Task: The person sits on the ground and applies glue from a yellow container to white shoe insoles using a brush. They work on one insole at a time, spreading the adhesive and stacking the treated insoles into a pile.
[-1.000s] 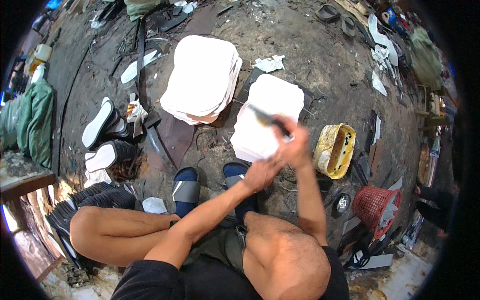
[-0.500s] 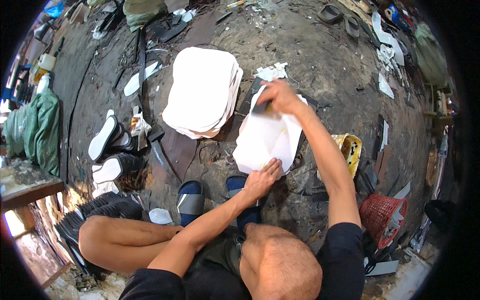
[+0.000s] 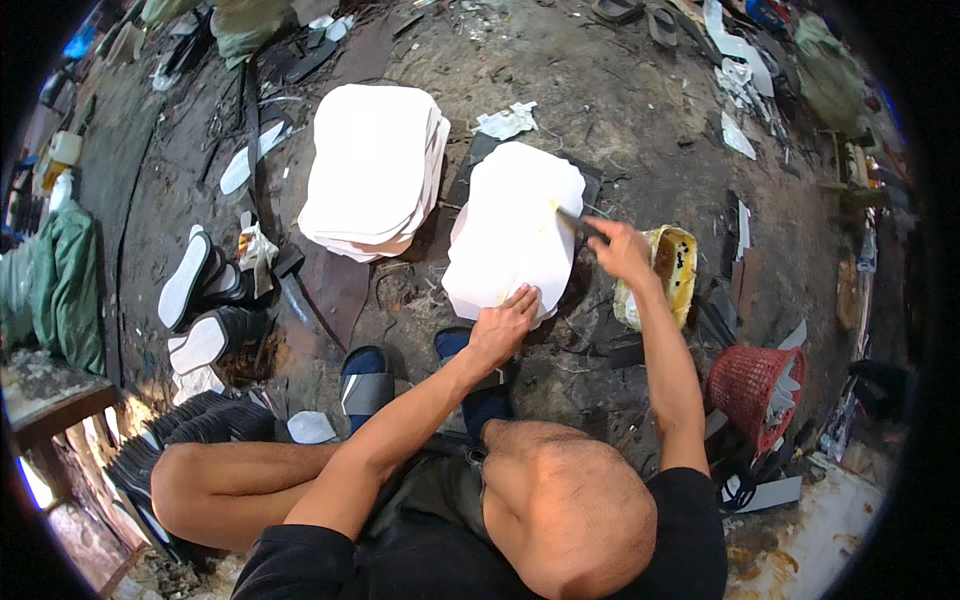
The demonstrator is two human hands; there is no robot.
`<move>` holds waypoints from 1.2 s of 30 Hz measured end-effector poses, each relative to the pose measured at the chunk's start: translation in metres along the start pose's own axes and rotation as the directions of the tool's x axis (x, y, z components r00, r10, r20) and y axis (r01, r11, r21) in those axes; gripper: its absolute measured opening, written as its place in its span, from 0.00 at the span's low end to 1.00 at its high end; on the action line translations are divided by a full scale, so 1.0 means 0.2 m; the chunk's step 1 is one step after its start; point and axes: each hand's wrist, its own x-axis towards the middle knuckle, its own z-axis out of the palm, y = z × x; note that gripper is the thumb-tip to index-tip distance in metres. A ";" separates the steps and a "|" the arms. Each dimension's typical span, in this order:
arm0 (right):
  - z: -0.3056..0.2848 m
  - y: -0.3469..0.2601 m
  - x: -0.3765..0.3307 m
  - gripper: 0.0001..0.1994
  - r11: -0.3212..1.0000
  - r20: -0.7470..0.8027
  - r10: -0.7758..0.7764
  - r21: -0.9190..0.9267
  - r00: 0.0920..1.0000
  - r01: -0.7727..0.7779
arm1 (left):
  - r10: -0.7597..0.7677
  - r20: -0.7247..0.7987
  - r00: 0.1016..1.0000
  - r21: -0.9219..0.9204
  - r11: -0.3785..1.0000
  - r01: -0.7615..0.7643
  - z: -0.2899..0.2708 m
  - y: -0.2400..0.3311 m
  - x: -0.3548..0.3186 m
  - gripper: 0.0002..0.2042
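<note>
White, rounded sheets (image 3: 515,225) lie in a small stack on a dark board in front of me, with yellowish smears on the top one. My left hand (image 3: 505,325) presses its outstretched fingers flat on the near edge of this top sheet. At the sheet's right side, my right hand (image 3: 622,250) grips a dark flat brush (image 3: 577,221); its tip meets the sheet beside a yellow smear. Just right of that hand is a yellow-crusted container (image 3: 682,268). A taller stack of similar white sheets (image 3: 368,165) stands to the left.
A hammer (image 3: 300,290) and several dark sandals with white soles (image 3: 187,280) lie at left. On the right stands a red basket (image 3: 745,395) with scraps. My slippered feet (image 3: 368,385) are close to the sheets. White scraps (image 3: 507,121) litter the dark ground.
My right hand has moved with the brush from the far end of the sheet toward me and right, beside the yellow container. The left hand stays on the near edge. The view has shifted slightly.
</note>
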 end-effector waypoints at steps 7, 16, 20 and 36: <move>-0.01 -0.20 -0.12 0.19 0.995 -0.141 -0.072 0.064 0.987 0.082 | -0.058 -0.055 0.997 -0.090 0.995 0.053 -0.10 0.02 0.08 0.25; 0.12 -0.20 -0.05 0.16 0.972 -0.250 -0.218 -0.145 0.943 0.186 | -0.066 -0.122 0.990 -0.158 0.986 0.047 -0.11 0.04 0.07 0.26; 0.25 -0.26 -0.39 0.16 0.945 -0.294 -0.326 -0.078 0.899 0.317 | -0.471 -0.366 0.803 -0.441 0.847 0.296 -0.16 -0.02 -0.11 0.21; 0.19 -0.48 -0.10 0.18 0.869 -0.093 -0.465 -0.241 0.881 0.433 | -0.821 -0.162 0.547 -0.681 0.494 0.541 -0.02 -0.22 -0.18 0.28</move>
